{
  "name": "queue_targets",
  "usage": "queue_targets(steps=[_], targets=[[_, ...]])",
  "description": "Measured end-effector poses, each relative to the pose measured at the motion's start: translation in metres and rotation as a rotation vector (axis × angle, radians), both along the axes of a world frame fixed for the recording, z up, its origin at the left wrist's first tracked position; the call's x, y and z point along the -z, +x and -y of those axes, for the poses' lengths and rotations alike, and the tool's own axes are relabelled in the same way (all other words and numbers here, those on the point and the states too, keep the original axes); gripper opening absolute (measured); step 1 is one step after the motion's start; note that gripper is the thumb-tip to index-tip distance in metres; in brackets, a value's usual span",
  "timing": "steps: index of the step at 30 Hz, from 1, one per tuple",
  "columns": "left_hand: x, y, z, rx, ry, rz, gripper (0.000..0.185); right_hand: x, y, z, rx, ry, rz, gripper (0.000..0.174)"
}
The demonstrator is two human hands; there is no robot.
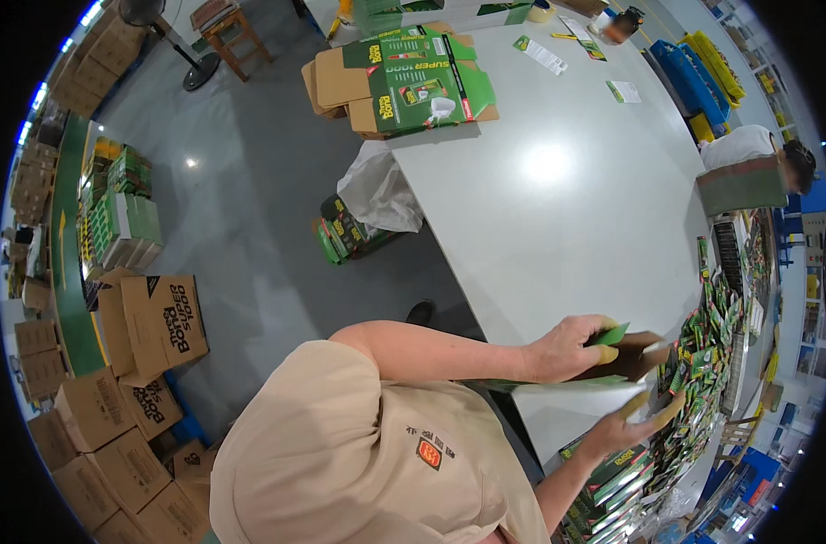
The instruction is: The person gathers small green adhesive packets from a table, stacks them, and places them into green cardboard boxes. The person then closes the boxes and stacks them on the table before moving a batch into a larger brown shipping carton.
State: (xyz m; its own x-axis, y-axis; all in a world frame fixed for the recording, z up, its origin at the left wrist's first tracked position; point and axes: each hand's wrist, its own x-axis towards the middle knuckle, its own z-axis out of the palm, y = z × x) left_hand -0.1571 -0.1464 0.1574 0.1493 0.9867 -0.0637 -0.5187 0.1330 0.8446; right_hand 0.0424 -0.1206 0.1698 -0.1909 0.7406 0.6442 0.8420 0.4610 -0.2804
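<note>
My left hand (576, 348), with yellow coverings on the fingertips, grips the green flap of an open cardboard box (620, 367) at the near edge of the white table (535, 224). The box's brown inside faces up. Just below it, my right hand (634, 425) is spread and appears to hold nothing; its fingertips are beside a long heap of green blister-carded packs (705, 360). Under my right forearm lies a row of green printed boxes (610, 476). Whether the box is empty inside cannot be seen.
Flattened green cartons (419, 88) overhang the table's far left corner. A plastic bag (382, 190) hangs at its left edge. Brown cartons (161, 326) stand on the floor at left. Another person (746, 166) bends over at the right, near blue bins (688, 78).
</note>
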Motion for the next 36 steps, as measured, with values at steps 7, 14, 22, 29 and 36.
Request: queue_targets(steps=[7,14,22,29,36], targets=[[0.018,0.017,0.036,-0.254,0.342,-0.213,0.045,-0.023,0.006,0.022,-0.275,-1.118,-0.018,0.021],[0.042,0.015,0.059,-0.138,0.183,-0.766,0.072,0.055,-0.008,0.042,-0.455,-0.993,-0.066,0.027],[0.046,0.022,0.082,-0.289,-0.068,-0.818,0.082,-0.011,0.068,0.045,-0.552,-0.567,-0.785,0.044],[0.03,0.007,0.063,-0.007,0.074,-0.784,0.071,0.063,0.085,0.018,-0.84,-0.757,-0.243,0.061],[0.012,0.014,0.074,0.096,0.14,-1.071,0.064,0.04,0.084,0.018,-0.769,-1.104,-0.387,0.059]])
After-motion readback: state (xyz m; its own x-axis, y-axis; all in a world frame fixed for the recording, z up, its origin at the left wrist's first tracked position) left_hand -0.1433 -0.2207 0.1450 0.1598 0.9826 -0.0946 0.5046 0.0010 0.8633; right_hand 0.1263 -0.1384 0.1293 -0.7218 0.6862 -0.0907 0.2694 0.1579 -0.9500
